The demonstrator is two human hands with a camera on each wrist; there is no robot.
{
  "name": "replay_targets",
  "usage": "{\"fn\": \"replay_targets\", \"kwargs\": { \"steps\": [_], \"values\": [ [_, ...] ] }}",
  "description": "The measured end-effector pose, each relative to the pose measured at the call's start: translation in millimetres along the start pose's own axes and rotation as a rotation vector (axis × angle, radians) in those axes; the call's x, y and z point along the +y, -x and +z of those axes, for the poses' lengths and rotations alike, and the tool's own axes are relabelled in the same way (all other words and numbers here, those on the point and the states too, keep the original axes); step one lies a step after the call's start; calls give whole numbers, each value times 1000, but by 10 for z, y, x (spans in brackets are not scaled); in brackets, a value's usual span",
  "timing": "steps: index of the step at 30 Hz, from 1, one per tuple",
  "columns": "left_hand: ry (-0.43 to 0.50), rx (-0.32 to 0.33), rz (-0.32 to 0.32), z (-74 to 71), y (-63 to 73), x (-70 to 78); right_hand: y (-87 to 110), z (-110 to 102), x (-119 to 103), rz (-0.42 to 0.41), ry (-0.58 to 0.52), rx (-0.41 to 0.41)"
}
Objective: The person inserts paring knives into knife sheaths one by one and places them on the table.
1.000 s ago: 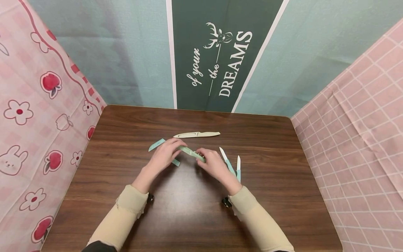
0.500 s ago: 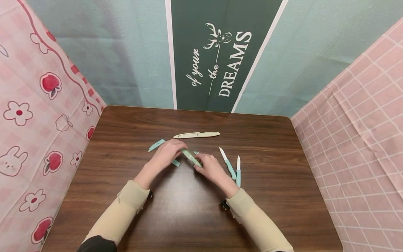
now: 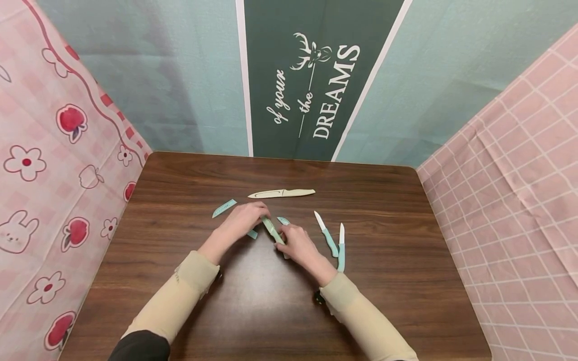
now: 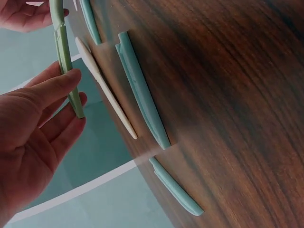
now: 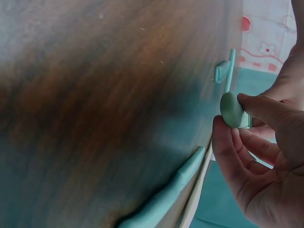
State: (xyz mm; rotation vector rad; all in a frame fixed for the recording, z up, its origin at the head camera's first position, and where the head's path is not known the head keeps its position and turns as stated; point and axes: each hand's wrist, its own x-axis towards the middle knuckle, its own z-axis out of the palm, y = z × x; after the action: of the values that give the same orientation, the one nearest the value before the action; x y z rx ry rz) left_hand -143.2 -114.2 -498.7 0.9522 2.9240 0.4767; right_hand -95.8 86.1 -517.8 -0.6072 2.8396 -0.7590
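Observation:
Between my hands is a light green paring knife (image 3: pixel 272 229), its blade hidden in a green sheath (image 4: pixel 66 61). My left hand (image 3: pixel 244 219) pinches the sheath end between thumb and fingers. On the handle end (image 5: pixel 232 110), my right hand (image 3: pixel 299 246) has a thumb-and-finger grip. Sheath and handle meet at a visible joint in the left wrist view. Beneath or beside the left hand lie two teal sheaths, one farther left (image 3: pixel 224 208) and one partly covered (image 3: pixel 253 234). A teal piece (image 3: pixel 283 220) shows just beyond the right hand, partly hidden.
Behind the hands lies a cream knife (image 3: pixel 282 193) in its sheath. Two white-bladed knives with teal handles, one nearer (image 3: pixel 331 243) and one farther right (image 3: pixel 341 253), lie right of my right hand on the brown wooden table (image 3: pixel 384 301). Fabric hangs around the table.
The green knife has turned steeper, its handle end swinging toward me as my right hand moves nearer and slightly left. The teal piece beyond that hand has come into view.

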Motion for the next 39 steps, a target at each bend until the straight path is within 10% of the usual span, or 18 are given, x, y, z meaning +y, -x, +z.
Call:
{"fn": "replay_targets", "kwargs": {
  "steps": [18, 39],
  "values": [
    [8, -120, 33, 153, -115, -36, 2, 155, 55, 14, 20, -57],
    [41, -101, 79, 284, -175, -129, -70, 197, 25, 130, 63, -76]
  ]
}}
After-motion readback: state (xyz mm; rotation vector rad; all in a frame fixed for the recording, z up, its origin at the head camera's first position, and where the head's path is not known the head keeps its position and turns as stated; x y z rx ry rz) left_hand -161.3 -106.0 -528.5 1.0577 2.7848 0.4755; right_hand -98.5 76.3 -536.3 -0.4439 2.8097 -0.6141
